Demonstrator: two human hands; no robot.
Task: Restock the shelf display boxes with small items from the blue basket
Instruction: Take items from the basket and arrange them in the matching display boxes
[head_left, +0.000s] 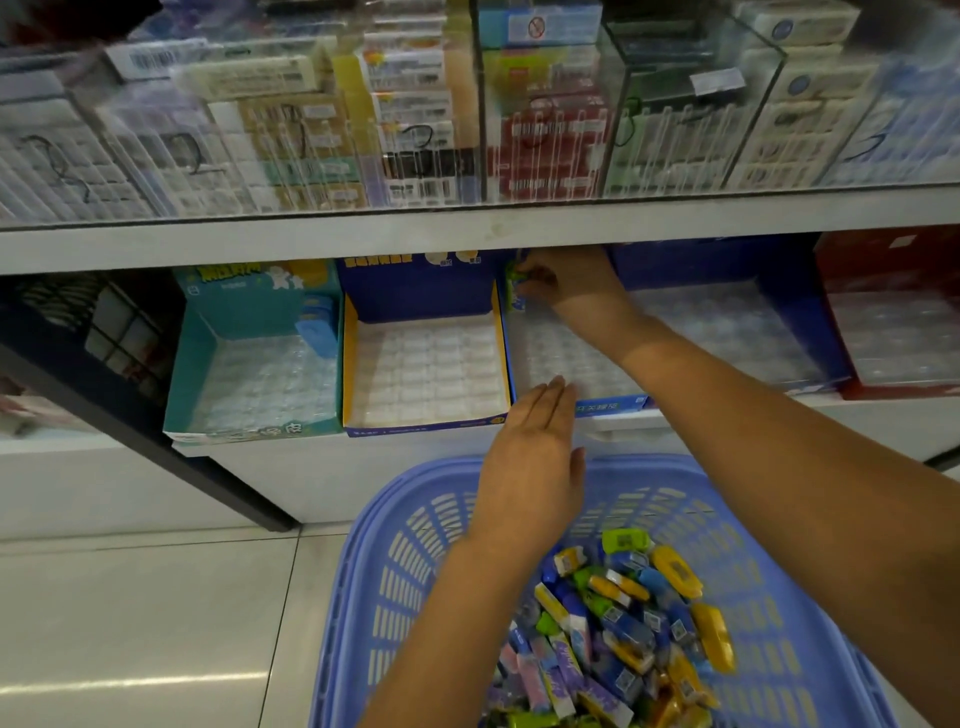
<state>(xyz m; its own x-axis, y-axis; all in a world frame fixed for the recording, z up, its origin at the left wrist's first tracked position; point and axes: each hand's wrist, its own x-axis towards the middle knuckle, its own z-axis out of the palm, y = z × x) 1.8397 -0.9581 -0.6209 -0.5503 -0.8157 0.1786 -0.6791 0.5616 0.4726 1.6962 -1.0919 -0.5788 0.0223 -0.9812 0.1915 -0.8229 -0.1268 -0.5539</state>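
The blue basket (447, 545) sits low in front of me, heaped with several small wrapped items (618, 623) in yellow, blue, green and pink. My right hand (571, 280) reaches deep into a blue display box (613, 405) on the lower shelf and pinches a green item (516, 283) at the box's back left corner. My left hand (535, 447) hovers with straight fingers over the basket's far rim, at the front edge of that box, and holds nothing.
A yellow-edged blue box (426, 421) and a teal box (249, 426) stand to the left, both with clear tray inserts. A blue box (789, 291) and a red box (883, 312) stand to the right. The glass-fronted upper shelf (467, 234) overhangs the boxes.
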